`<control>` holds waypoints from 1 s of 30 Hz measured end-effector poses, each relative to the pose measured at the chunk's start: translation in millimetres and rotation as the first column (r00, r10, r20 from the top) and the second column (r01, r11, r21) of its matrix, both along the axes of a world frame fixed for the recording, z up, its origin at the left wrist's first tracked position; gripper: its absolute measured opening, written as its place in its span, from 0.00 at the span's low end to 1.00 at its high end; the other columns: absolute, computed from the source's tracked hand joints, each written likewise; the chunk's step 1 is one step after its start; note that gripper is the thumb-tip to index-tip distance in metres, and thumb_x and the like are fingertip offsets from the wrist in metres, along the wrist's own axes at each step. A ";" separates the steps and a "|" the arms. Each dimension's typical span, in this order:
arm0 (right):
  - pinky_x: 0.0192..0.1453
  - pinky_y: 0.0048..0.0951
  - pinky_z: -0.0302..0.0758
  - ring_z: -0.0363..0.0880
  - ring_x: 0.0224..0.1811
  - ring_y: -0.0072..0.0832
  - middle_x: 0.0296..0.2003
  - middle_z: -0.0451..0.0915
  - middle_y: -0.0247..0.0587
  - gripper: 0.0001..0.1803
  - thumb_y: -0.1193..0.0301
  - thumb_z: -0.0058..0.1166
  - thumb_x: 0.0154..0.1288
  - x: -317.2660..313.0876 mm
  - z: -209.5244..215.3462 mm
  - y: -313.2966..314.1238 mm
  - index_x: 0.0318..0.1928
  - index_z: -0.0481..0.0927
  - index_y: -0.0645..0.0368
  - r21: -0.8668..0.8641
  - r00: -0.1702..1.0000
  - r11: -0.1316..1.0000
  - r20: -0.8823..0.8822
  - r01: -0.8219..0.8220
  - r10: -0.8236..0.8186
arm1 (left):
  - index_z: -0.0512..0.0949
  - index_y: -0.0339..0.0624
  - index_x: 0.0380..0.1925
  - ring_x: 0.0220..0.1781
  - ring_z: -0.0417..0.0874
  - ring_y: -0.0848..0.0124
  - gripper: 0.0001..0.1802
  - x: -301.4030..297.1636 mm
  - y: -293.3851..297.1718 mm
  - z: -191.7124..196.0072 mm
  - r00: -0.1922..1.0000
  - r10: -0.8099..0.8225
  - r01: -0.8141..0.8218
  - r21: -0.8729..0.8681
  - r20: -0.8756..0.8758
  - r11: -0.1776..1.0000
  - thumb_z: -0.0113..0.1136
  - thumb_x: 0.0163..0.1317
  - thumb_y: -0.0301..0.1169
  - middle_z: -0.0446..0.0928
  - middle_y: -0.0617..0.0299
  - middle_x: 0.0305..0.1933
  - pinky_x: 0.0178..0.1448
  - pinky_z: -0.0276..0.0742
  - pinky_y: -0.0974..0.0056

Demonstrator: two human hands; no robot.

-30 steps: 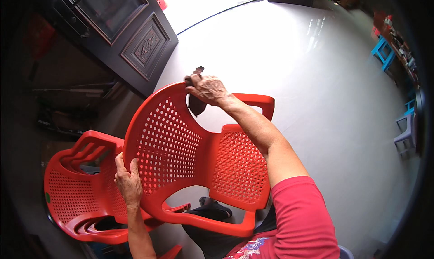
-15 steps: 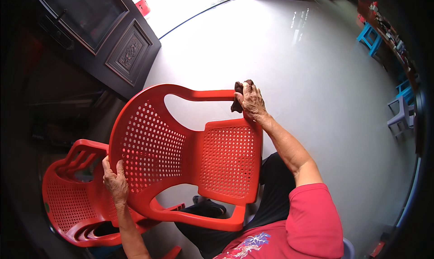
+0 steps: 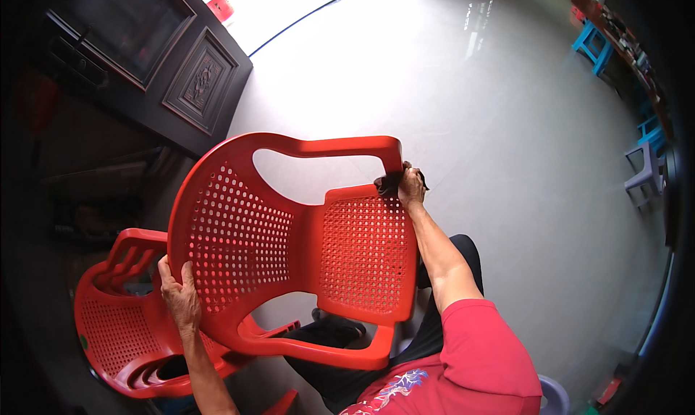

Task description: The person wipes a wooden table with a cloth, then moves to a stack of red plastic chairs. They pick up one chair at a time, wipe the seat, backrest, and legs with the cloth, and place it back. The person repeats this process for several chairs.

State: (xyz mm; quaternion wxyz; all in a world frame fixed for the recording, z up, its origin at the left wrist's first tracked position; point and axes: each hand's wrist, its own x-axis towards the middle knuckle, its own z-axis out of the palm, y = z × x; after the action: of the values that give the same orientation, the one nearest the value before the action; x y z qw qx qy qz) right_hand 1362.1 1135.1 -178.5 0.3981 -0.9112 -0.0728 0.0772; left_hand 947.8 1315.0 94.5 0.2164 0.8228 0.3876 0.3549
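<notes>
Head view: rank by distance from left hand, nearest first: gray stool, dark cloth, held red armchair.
1. Red plastic armchair: back rim in left hand's grip.
2. Dark cloth: under right hand, by the seat's corner.
3. Gray plastic stool: far right.

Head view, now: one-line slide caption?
Left hand holds a red chair by its backrest; right hand holds a dark cloth at its armrest support.

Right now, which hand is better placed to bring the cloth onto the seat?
Probably the right hand: it holds the dark cloth at the armrest's front end, beside the perforated seat. The left hand grips the backrest, farther off.
</notes>
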 end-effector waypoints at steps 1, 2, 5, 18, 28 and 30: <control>0.53 0.47 0.72 0.74 0.54 0.49 0.46 0.73 0.56 0.19 0.63 0.43 0.67 -8.3 -3.3 -7.7 0.53 0.69 0.63 -0.089 0.994 0.995 0.099 -0.042 0.051 | 0.70 0.37 0.48 0.36 0.78 0.75 0.11 1.6 -0.6 -0.4 1.000 0.007 -0.007 0.022 -0.021 1.000 0.54 0.67 0.27 0.79 0.59 0.38 0.43 0.75 0.66; 0.54 0.46 0.71 0.71 0.56 0.51 0.48 0.72 0.57 0.21 0.63 0.44 0.65 -16.3 -8.6 -15.1 0.54 0.68 0.63 -0.178 0.974 0.981 0.199 -0.074 0.110 | 0.70 0.38 0.48 0.35 0.78 0.74 0.11 4.9 -1.4 0.0 0.999 0.019 -0.018 0.025 -0.032 1.000 0.54 0.67 0.27 0.80 0.59 0.38 0.43 0.75 0.66; 0.54 0.47 0.70 0.61 0.62 0.56 0.56 0.62 0.63 0.21 0.68 0.45 0.63 -40.6 -16.9 -26.6 0.53 0.71 0.69 -0.516 0.751 0.833 0.464 -0.203 0.470 | 0.70 0.39 0.48 0.33 0.80 0.72 0.11 8.3 -0.9 -1.0 0.999 0.031 -0.029 0.045 -0.037 0.999 0.54 0.67 0.28 0.81 0.58 0.37 0.41 0.76 0.64; 0.62 0.44 0.57 0.59 0.67 0.43 0.62 0.65 0.51 0.19 0.66 0.39 0.66 -68.9 -44.9 21.3 0.55 0.72 0.55 -0.478 0.541 0.850 0.664 -0.223 0.516 | 0.69 0.36 0.52 0.39 0.79 0.75 0.15 4.3 0.4 -5.0 0.999 0.011 -0.005 -0.122 0.052 0.992 0.54 0.66 0.25 0.78 0.60 0.42 0.41 0.78 0.68; 0.61 0.47 0.60 0.53 0.69 0.49 0.67 0.55 0.61 0.25 0.70 0.40 0.62 -198.0 -59.8 124.5 0.60 0.69 0.61 -0.413 0.638 0.864 0.589 -0.289 0.495 | 0.68 0.38 0.51 0.38 0.81 0.73 0.15 9.6 2.4 -7.8 1.000 0.015 -0.016 -0.007 -0.017 1.000 0.54 0.66 0.26 0.80 0.57 0.42 0.42 0.78 0.65; 0.62 0.44 0.60 0.55 0.69 0.49 0.66 0.56 0.62 0.25 0.71 0.40 0.62 -243.7 -61.6 108.6 0.59 0.70 0.61 -0.334 0.590 0.814 0.565 -0.475 0.576 | 0.69 0.38 0.51 0.37 0.81 0.71 0.15 9.5 5.1 -8.6 0.999 0.028 -0.028 0.015 -0.015 0.999 0.55 0.66 0.27 0.81 0.57 0.40 0.43 0.77 0.64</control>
State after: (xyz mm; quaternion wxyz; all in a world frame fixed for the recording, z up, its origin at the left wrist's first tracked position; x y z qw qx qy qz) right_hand 1118.4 1243.8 -240.2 0.2389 -0.8439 -0.4650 -0.1204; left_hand 957.4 1320.1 86.0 0.2023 0.8215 0.3982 0.3545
